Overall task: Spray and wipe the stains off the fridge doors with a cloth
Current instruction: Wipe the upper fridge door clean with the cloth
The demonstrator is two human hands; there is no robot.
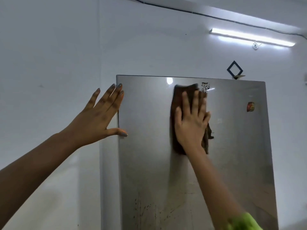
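View: head camera, looking up at the top part of the fridge door
Fridge door (149,146): steel-grey panel, upright, standing against a white wall (49,63); only one door panel shows, with no gap between doors visible
Cloth (178,100): dark brown, flat against the upper middle of the door, with a loose corner hanging out below the palm on the right side
Right hand (192,120): laid flat over the cloth, fingers (186,102) spread and pointing up, pressing the cloth to the metal; nothing pinched
Left hand (101,117): open, fingers loosely spread, fingertips and thumb resting on the door's left edge, apparently bracing it
Patchy mark (205,87): pale broken patch just beside the cloth's upper right corner, near the top edge; stain or sticker residue, cannot tell which
Dark streaks (144,211): drips and specks low on the door, well below the cloth
Red sticker (250,106): on the right side of the door, apart from the cloth
Spray bottle: not in view
Step in hand: wiping, judged from the flat press of the palm; upper door being worked
Next move calls for: a firm pass up and right over the patchy mark, then down to the dark streaks, which likely need spray first; keep clear of the sticker
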